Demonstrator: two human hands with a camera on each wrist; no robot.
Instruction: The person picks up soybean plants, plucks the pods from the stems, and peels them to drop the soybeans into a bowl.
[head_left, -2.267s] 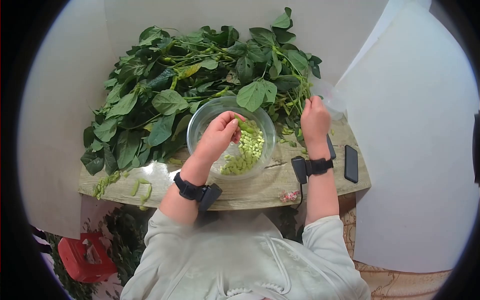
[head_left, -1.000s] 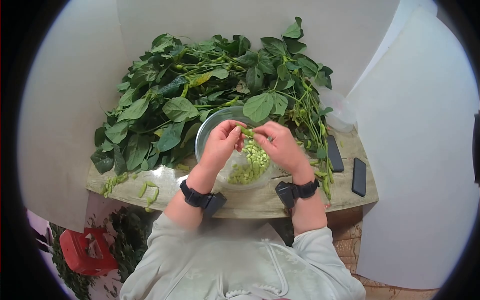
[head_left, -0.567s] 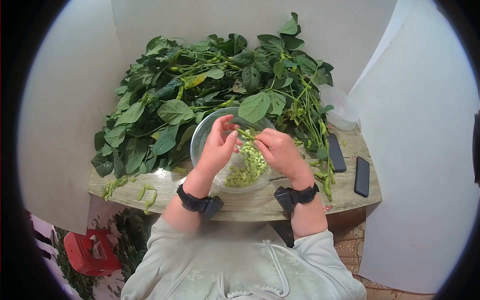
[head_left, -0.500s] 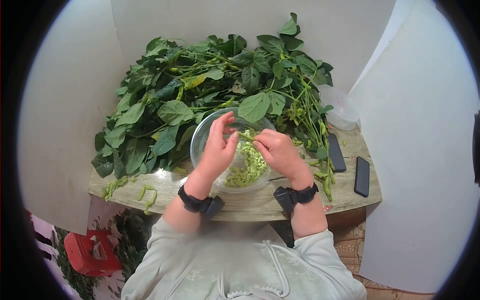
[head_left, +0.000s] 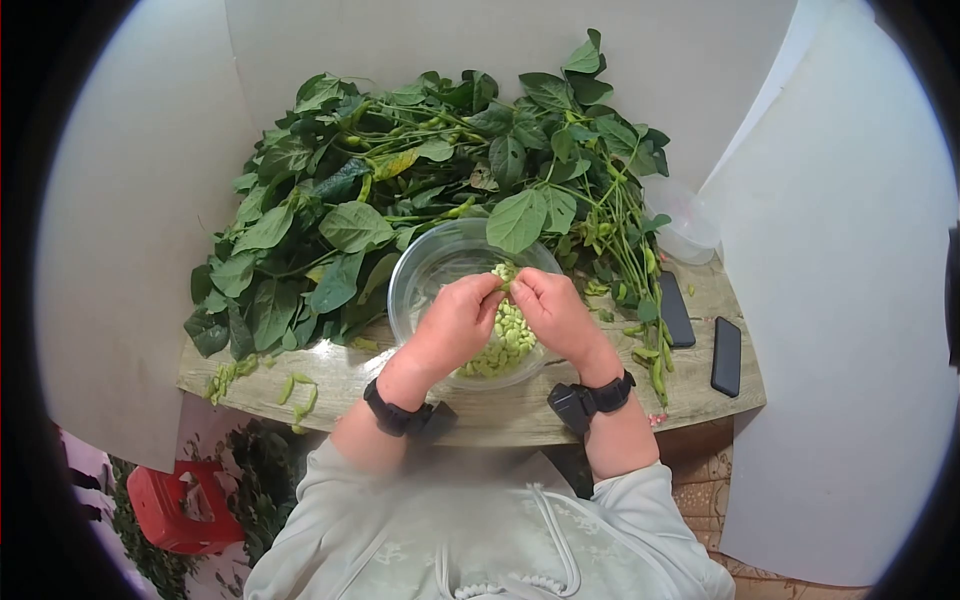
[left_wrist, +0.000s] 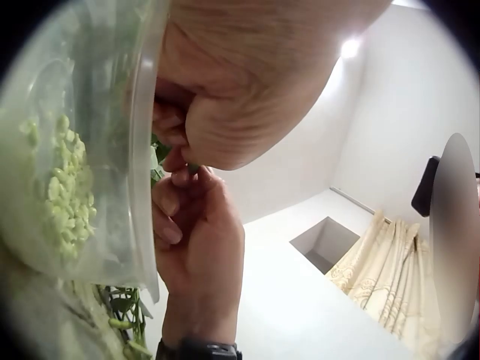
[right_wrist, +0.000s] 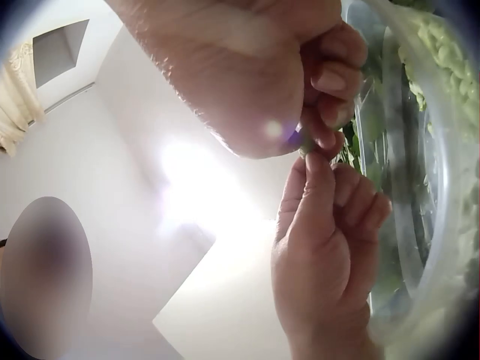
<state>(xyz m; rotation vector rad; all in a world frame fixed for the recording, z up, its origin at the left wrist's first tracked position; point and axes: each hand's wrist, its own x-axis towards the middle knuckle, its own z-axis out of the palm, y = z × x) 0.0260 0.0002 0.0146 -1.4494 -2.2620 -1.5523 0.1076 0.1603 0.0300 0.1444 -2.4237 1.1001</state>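
Over the clear plastic bowl point(head_left: 398, 300), my left hand point(head_left: 456, 318) and right hand point(head_left: 554, 312) meet at the fingertips. Between them they pinch a green soybean pod point(head_left: 505, 284), mostly covered by the fingers. Only a small bit of the pod point(right_wrist: 305, 148) shows in the right wrist view. Shelled pale green soybeans point(head_left: 512, 335) lie in the bowl below the hands. Behind the bowl is a big heap of leafy soybean plants point(head_left: 350, 225), one leaf overhanging the rim.
Loose pods point(head_left: 300, 395) lie at the table's front left, and stems with pods point(head_left: 655, 365) trail down on the right. Two dark phones, one point(head_left: 727, 357) near the right edge, lie beside a clear plastic container point(head_left: 690, 225). A red stool point(head_left: 180, 510) stands on the floor.
The right hand has come from the plants at the right to the bowl. The left hand, open-fingered half a second ago, has curled and turned in to meet it at the pod.
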